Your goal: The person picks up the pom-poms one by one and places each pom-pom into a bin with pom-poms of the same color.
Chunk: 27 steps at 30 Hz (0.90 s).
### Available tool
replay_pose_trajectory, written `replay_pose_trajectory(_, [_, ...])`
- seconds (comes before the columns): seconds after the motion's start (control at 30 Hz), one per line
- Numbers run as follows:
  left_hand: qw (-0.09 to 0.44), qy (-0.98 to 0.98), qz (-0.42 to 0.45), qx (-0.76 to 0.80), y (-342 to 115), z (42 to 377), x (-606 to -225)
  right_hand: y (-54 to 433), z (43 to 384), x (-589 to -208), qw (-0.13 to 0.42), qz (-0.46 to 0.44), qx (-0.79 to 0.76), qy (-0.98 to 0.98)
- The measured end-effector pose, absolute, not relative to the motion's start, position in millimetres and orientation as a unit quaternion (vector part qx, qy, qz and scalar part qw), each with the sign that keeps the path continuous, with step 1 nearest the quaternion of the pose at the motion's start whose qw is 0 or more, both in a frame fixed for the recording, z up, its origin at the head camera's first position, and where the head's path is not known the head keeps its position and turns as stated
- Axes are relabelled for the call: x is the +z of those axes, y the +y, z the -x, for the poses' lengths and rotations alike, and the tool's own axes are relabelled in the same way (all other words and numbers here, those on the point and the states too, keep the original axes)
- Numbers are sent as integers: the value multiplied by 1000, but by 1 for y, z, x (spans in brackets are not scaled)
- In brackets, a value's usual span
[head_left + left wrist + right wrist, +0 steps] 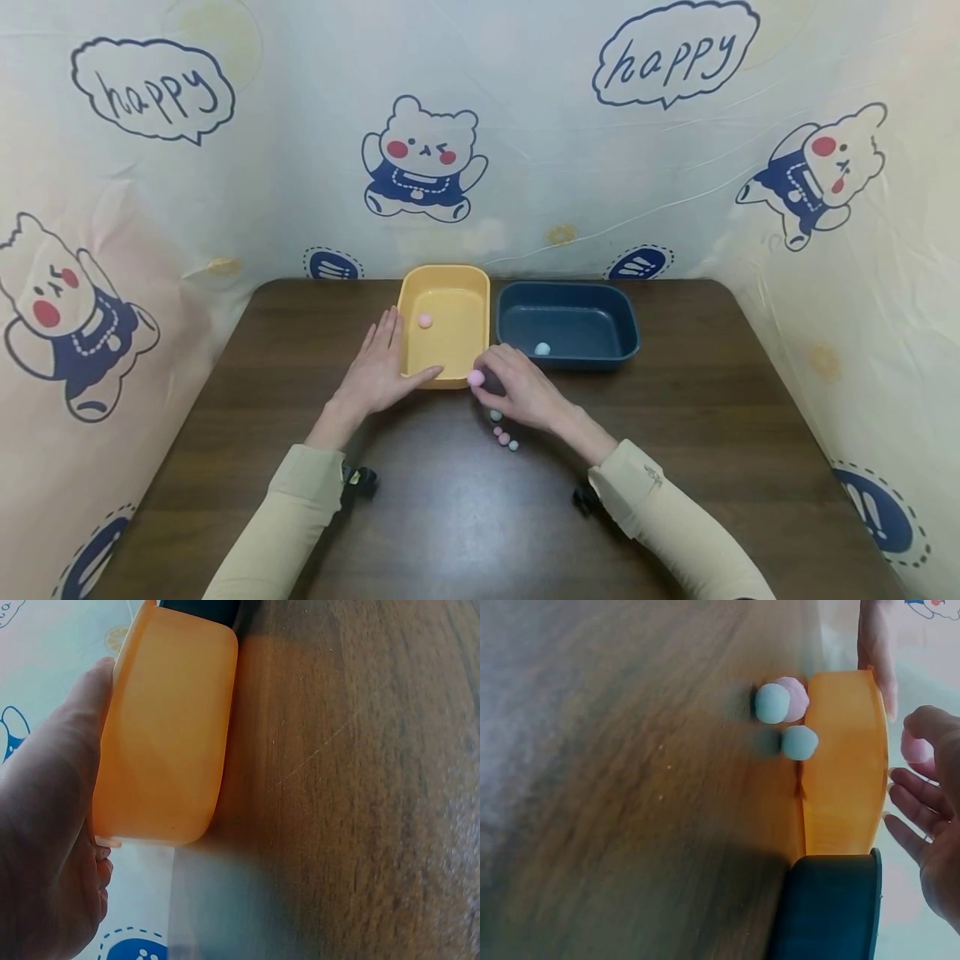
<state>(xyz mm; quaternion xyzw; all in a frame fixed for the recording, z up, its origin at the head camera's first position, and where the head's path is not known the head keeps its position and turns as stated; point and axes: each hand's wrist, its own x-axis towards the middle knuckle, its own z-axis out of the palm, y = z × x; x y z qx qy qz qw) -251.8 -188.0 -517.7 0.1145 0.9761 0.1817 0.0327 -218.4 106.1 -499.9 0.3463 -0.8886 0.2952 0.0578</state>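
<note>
Trays [461, 333], two, hold one ball [425, 321] each; right hand [525, 388] pinches another.

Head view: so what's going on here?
The person's right hand pinches a pink ball by the yellow tray; the left hand rests on that tray's edge. Another pink ball is inside it, a pale blue ball is in the blue tray, and more balls lie on the table.

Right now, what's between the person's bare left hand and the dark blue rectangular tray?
In the head view, the yellow rectangular tray lies between the left hand and the dark blue tray, with one small pink ball inside it.
</note>
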Motion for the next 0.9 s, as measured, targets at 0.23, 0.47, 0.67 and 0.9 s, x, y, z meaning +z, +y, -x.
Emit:
replay_pose_trajectory(0.23, [29,977,-114,176,-188,251,-518,103,226,-504,79,-347,292,-888])
replay_pose_trajectory(0.47, [25,978,-113,175,-187,252,-519,102,232,-503,87,-341,302,-886])
replay_pose_trajectory(0.67, [34,977,-114,175,-187,252,-519,99,237,-503,81,-334,314,-885])
replay_pose_trajectory(0.9, [43,977,-114,174,-187,252,-516,96,249,-505,86,-328,322,-884])
